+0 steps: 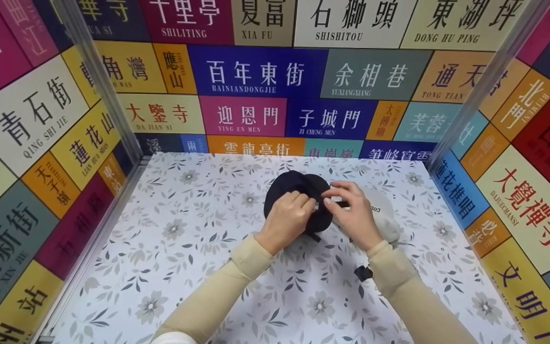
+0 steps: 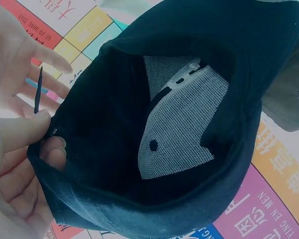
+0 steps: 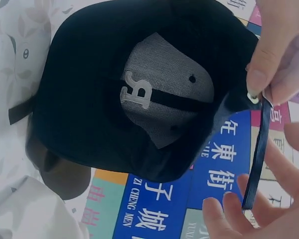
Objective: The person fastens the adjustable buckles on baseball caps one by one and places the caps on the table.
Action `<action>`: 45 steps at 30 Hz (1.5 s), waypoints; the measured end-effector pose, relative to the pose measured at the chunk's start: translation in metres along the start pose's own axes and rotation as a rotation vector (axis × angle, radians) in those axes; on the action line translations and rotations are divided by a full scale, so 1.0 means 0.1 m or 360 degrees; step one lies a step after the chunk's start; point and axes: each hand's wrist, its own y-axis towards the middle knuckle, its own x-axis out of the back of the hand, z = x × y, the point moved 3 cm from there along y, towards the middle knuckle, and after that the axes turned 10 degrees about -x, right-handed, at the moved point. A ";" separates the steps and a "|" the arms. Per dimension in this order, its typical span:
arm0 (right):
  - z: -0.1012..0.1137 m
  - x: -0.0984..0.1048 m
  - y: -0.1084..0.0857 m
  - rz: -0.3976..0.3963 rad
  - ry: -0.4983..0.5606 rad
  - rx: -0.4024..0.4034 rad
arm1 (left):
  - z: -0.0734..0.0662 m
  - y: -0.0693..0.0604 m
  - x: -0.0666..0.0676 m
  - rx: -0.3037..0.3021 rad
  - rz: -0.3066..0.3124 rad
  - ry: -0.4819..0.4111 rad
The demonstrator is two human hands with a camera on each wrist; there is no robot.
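A black cap [image 1: 285, 184] is held above the table, its hollow inside with white mesh lining [image 2: 182, 119] facing the left wrist camera. My left hand [image 1: 290, 215] pinches the cap's rear edge beside a small metal fastener [image 3: 253, 97] between thumb and fingers. From that spot a narrow black strap [image 3: 256, 159] sticks out with its end loose. Close to the strap, my right hand [image 1: 351, 210] has its fingers spread [image 3: 229, 211] and apart; whether one touches the strap I cannot tell. A raised light letter [image 3: 137, 92] shows on the cap's inside.
A white cap [image 1: 381, 210] with dark lettering lies right of my hands, partly behind the right one. A brownish brim [image 3: 65, 172] shows beyond the black cap. Near my right wrist is a small black object [image 1: 363, 273]. Sign-printed walls enclose the flower-patterned table [image 1: 174, 277].
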 end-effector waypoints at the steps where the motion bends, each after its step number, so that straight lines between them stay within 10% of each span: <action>1: 0.01 -0.02 -0.01 0.0025 -0.0029 0.0025 | -0.01 0.00 0.00 0.0002 -0.0001 -0.0003; 10: 0.00 -0.14 -0.07 0.0047 -0.0082 0.0158 | -0.06 0.01 -0.01 -0.0034 -0.0021 -0.0029; 45: 0.30 0.02 -0.15 0.0042 0.0244 -0.0017 | -0.01 0.01 -0.01 0.0024 -0.0062 0.0010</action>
